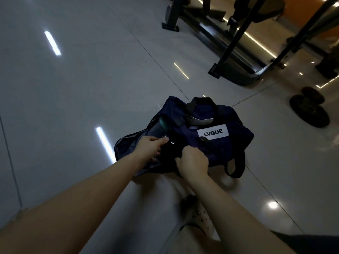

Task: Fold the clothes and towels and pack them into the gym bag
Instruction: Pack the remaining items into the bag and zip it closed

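A navy gym bag (229, 142) with a white LVQUE label lies on the glossy tiled floor, its near end unzipped. My left hand (148, 146) reaches into the opening and holds a dark bundle of cloth (169, 156). My right hand (192, 162) grips the same dark cloth at the bag's near edge. A teal-capped bottle (162, 124) lies inside the open end. A grey and white item (200, 121) shows under the black top handle (200, 101). What else the bag contains is hidden.
Black frames of gym machines (236, 48) stand at the back right. A dumbbell (308, 109) lies on the floor right of the bag. My foot in a spotted white shoe (198, 217) is just in front of me. Bare tiles (64, 98) stretch to the left.
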{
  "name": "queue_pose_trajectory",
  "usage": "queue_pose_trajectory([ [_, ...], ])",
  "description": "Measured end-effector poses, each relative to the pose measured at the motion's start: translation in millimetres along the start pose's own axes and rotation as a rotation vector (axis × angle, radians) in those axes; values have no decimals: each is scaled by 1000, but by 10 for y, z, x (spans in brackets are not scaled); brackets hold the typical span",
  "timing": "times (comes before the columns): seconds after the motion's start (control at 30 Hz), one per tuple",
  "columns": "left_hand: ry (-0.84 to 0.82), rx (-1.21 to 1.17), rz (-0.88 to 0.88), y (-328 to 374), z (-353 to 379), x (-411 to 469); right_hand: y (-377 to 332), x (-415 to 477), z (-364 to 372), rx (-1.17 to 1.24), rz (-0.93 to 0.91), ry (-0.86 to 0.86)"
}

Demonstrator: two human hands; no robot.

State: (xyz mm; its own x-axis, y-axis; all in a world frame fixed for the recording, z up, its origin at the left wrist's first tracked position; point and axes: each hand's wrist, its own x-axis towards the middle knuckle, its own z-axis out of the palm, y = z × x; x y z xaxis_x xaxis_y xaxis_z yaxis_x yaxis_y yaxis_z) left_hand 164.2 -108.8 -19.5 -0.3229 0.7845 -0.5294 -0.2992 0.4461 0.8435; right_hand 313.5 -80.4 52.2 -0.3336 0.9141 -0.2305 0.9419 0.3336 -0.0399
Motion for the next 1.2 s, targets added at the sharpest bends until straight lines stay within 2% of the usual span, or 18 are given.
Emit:
queue_pose_trajectory([
  [0.07, 19, 15, -3, 24, -3, 8, -14, -5, 88, 91, 52, 66],
  [0.2, 24, 19, 10, 31, -6, -1, 0, 89, 228, 529, 229, 91],
  [0.27, 19, 28, -1, 59, 5, -35, 67, 149, 225, 594, 226, 85],
  [0.4, -22, 14, -44, 130, 10, -71, 96, 199, 97, 437, 160, 31],
  [0.57, 83, -11, -39, 135, 176, -62, 103, 122, 7, 257, 52, 2],
  [0.63, 116, -34, -28, 87, 244, -50, 146, 58, 68, 316, 1, -10],
  [0.7, 122, -60, -54, 53, 310, -104, 23, -57, 186, 414, -148, -116],
  [0.77, 116, -135, -97, 7, 321, -138, -132, -194, 320, 480, -191, -205],
  [0.83, 106, -234, -130, -18, 305, -184, -49, -241, 360, 464, -99, -115],
  [0.9, 82, -230, -158, -67, 217, -199, 194, -200, 305, 362, -51, -6],
  [1.03, -46, -230, -231, -114, 90, -135, 263, -72, 41, 356, -141, 162],
  [1.1, -67, -264, -272, -97, 84, -93, 140, 40, -13, 270, -160, 156],
  [1.2, -116, -319, -264, -65, 87, -54, 34, 184, -15, 143, -86, 137],
])
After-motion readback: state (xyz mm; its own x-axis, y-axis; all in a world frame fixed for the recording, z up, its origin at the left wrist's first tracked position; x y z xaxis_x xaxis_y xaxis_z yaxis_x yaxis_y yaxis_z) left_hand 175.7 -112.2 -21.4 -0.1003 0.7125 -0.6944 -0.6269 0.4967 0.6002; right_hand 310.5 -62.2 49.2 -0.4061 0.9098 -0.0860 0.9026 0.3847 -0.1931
